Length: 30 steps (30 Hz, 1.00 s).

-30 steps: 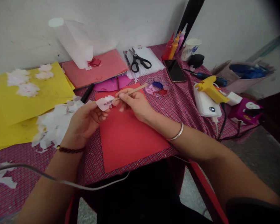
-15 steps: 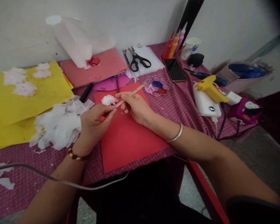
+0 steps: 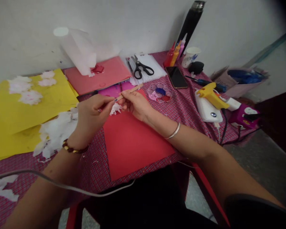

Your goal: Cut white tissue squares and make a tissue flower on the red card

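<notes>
Above the red paper sheet (image 3: pixel 135 146), a flat wooden craft stick (image 3: pixel 136 88) slants between my two hands. My right hand (image 3: pixel 137 103) holds it, thumb on top and the other fingers curled beneath. The thumb and index finger of my left hand (image 3: pixel 91 116) pinch together at its lower left end, where a small dark bluish spot shows. Whether anything thin lies between those fingertips is too small to tell. Just below the hands, a ruffled white paper flower (image 3: pixel 115 109) lies on the red sheet, partly covered by my left hand.
White paper pieces (image 3: pixel 59 128) lie left of my left wrist, near yellow sheets (image 3: pixel 9 117) bearing paper flowers. Behind are scissors (image 3: pixel 143 68), a paint palette (image 3: pixel 160 92) and a phone (image 3: pixel 176 77). A yellow glue gun (image 3: pixel 212 95) rests on a white power bank (image 3: pixel 206 108). A cable crosses my left forearm.
The view has tilted and shifted slightly. The stick has slid lower left within my right hand, so less sticks out beyond it. My left hand now covers more of the paper flower.
</notes>
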### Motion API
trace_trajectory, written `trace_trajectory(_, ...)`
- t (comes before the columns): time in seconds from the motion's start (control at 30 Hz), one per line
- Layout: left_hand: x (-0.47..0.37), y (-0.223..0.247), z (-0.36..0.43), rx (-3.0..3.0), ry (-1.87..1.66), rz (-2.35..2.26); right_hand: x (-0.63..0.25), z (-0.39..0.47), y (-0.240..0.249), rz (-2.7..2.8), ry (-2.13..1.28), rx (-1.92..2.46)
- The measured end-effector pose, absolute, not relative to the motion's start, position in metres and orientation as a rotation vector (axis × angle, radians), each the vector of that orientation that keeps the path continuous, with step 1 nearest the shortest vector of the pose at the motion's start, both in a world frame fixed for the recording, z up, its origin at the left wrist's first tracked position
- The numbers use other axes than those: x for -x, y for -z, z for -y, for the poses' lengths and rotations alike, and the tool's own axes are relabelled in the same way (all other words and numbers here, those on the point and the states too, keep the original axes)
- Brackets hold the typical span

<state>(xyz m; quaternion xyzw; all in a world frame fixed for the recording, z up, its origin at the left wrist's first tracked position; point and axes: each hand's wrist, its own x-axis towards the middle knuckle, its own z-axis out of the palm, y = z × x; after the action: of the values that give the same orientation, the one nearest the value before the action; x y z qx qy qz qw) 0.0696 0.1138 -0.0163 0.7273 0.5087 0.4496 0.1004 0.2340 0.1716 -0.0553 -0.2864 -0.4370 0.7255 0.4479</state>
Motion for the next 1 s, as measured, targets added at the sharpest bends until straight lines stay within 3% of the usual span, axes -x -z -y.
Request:
trace_trajectory(0.23, -0.033, 0.048, -0.116, -1.957, -1.267, -1.812, -0.24, -0.171, 0.069, 1.398, -1.548, 0.881)
trace_trajectory(0.37, -0.031, 0.061, -0.12, -2.02, -1.144, -1.765, -0.235, -0.171, 0.076, 1.598, -1.394, 0.933)
trace_trajectory(0.77, -0.04, 0.062, -0.121, -2.18, -0.803, -1.834, -0.232, -0.169, 0.075, 1.931, -1.14, 0.927)
trace_trajectory(1.0, -0.034, 0.063, -0.122, -1.993, -1.123, -1.785, -0.234, -0.172, 0.083, 1.605, -1.312, 0.853)
